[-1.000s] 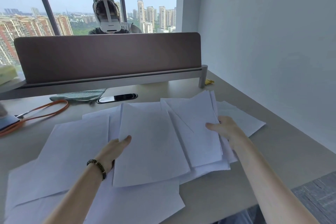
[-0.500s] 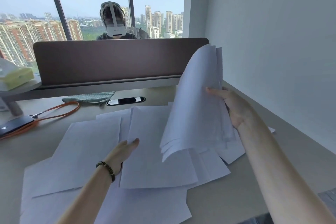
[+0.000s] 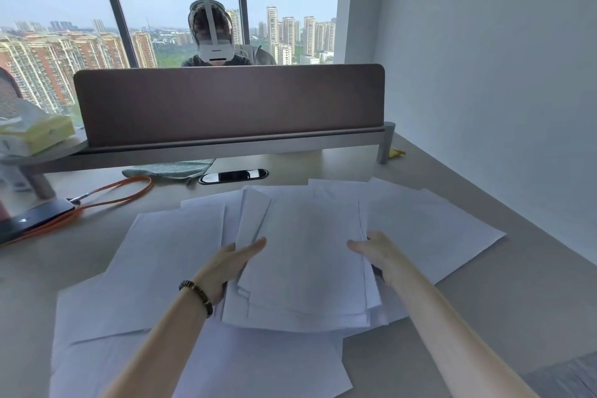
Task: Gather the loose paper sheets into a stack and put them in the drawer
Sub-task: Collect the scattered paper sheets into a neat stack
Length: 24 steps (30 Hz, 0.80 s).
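Sheets, which half a second ago we saw lifted upright in right hand, now lie flat as rough stack atop middle of spread, between both hands. We see left hand pressed against stack's left edge, fingers extended, not clasping. Right hand grips right edge, thumb on top, fingers tucked under sheets. Loose sheets lie fanned beneath and around on desk. Beyond: orange cable, phone, brown divider.
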Available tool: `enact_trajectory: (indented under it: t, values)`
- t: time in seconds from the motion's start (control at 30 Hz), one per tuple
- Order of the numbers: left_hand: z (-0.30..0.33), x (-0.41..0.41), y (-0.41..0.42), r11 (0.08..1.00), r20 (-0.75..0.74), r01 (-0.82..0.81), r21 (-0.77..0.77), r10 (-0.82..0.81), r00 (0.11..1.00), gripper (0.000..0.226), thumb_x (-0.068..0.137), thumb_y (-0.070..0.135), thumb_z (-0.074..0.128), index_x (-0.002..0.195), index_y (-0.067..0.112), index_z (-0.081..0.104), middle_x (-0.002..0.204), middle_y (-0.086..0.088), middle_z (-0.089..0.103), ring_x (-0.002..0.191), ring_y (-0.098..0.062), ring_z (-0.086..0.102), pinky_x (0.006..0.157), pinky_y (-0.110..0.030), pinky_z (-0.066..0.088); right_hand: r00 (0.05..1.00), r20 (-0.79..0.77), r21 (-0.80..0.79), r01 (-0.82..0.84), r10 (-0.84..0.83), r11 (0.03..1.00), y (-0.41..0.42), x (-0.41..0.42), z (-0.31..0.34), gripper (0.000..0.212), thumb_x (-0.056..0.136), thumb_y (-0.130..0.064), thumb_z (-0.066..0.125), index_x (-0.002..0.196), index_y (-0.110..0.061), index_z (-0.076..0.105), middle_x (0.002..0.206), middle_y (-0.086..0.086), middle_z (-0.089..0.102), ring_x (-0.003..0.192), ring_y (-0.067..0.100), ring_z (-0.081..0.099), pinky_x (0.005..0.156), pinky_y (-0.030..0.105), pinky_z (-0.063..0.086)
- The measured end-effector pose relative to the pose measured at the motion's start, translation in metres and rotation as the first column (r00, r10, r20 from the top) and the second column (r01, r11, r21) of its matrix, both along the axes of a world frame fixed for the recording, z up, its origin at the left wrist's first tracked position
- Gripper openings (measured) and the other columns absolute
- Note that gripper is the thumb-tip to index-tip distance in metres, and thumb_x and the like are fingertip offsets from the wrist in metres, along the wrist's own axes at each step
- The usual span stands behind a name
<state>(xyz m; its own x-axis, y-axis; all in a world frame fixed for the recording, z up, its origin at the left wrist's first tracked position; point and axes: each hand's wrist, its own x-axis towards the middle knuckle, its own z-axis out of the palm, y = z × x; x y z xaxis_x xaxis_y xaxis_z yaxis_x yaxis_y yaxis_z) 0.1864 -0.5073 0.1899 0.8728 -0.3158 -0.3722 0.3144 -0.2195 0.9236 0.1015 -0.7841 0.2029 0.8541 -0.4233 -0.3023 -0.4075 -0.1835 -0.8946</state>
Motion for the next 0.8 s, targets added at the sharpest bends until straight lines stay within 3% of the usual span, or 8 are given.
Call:
enact_trajectory:
  t: [0.1,0.17,0.27,0.33,0.47,0.53,0.7,0.8]
  values:
    - [0.001,0.003,-0.001,1.000,-0.010,-0.004,-0.016,0.004,1.000,0.110,0.067,0.060,0.082,0.151,0.009,0.034,0.150,-0.004,0.043,0.143,-0.029,0.036,0.118,-0.043,0.028,0.998,0.035,-0.149,-0.052,0.058,0.987,0.014,0.010,-0.012,0.042,0.089,-0.023,0.058,0.131,-0.018,0.060,0.121,0.006,0.068,0.107,0.026,0.066,0.098,0.043,0.053]
    - [0.000,0.005,0.000,0.998,-0.049,0.027,-0.057,-0.030,0.998,0.097,0.065,0.044,0.090,0.142,0.005,0.045,0.143,-0.008,0.054,0.133,-0.034,0.050,0.114,-0.048,0.035,0.997,0.009,-0.226,-0.068,0.072,0.972,0.018,0.014,-0.017,0.054,0.085,-0.035,0.052,0.137,-0.020,0.054,0.128,0.004,0.064,0.112,0.025,0.062,0.100,0.044,0.051]
    - [0.004,0.002,0.001,0.994,-0.076,0.030,-0.110,-0.039,0.996,0.043,0.084,0.008,0.075,0.124,-0.004,0.061,0.123,-0.025,0.068,0.107,-0.037,0.067,0.098,-0.051,0.051,0.999,-0.006,-0.274,-0.049,0.049,0.961,0.032,0.003,0.000,0.057,0.098,-0.033,0.050,0.148,-0.010,0.040,0.146,0.012,0.050,0.133,0.031,0.048,0.109,0.040,0.040]
    - [0.004,0.002,0.002,0.991,-0.052,0.005,-0.131,-0.012,0.999,0.034,0.086,-0.001,0.070,0.119,-0.006,0.065,0.113,-0.024,0.072,0.100,-0.037,0.069,0.090,-0.049,0.056,1.000,0.016,-0.261,0.001,0.004,0.965,0.031,0.004,-0.001,0.052,0.099,-0.030,0.052,0.142,-0.001,0.043,0.142,0.018,0.051,0.133,0.034,0.046,0.103,0.038,0.039]
    - [0.009,-0.002,0.007,0.963,0.000,0.000,-0.271,0.000,1.000,0.047,0.067,0.007,0.078,0.113,0.002,0.070,0.102,-0.016,0.077,0.087,-0.031,0.075,0.071,-0.042,0.061,0.982,0.178,-0.057,0.076,-0.065,0.995,0.023,0.009,0.001,0.039,0.087,-0.015,0.073,0.124,-0.011,0.065,0.122,0.012,0.070,0.113,0.029,0.066,0.098,0.041,0.052]
    - [0.016,-0.006,0.007,0.948,0.075,0.013,-0.317,0.011,0.997,0.045,0.067,0.013,0.075,0.111,0.006,0.070,0.102,-0.012,0.078,0.090,-0.027,0.075,0.075,-0.040,0.061,0.960,0.263,0.085,0.075,-0.095,0.994,0.022,0.008,0.006,0.040,0.085,-0.003,0.073,0.124,-0.009,0.064,0.119,0.013,0.072,0.109,0.029,0.068,0.101,0.049,0.051]
    - [0.039,-0.018,0.005,0.897,0.271,0.075,-0.436,0.052,0.961,0.024,0.079,0.005,0.075,0.103,0.009,0.073,0.098,-0.005,0.079,0.091,-0.020,0.075,0.074,-0.029,0.061,0.846,0.526,0.117,0.033,-0.090,0.993,0.032,-0.008,0.039,0.030,0.094,-0.002,0.061,0.113,-0.026,0.061,0.106,-0.008,0.075,0.097,0.009,0.072,0.089,0.032,0.057]
    - [0.051,-0.022,0.008,0.871,0.323,0.125,-0.475,0.041,0.946,0.055,0.047,0.033,0.097,0.094,0.011,0.081,0.103,-0.012,0.078,0.092,-0.025,0.075,0.077,-0.035,0.062,0.783,0.619,0.129,-0.026,-0.060,0.991,0.035,-0.020,0.052,0.029,0.094,-0.004,0.063,0.117,-0.022,0.062,0.111,-0.004,0.075,0.105,0.014,0.071,0.093,0.037,0.056]
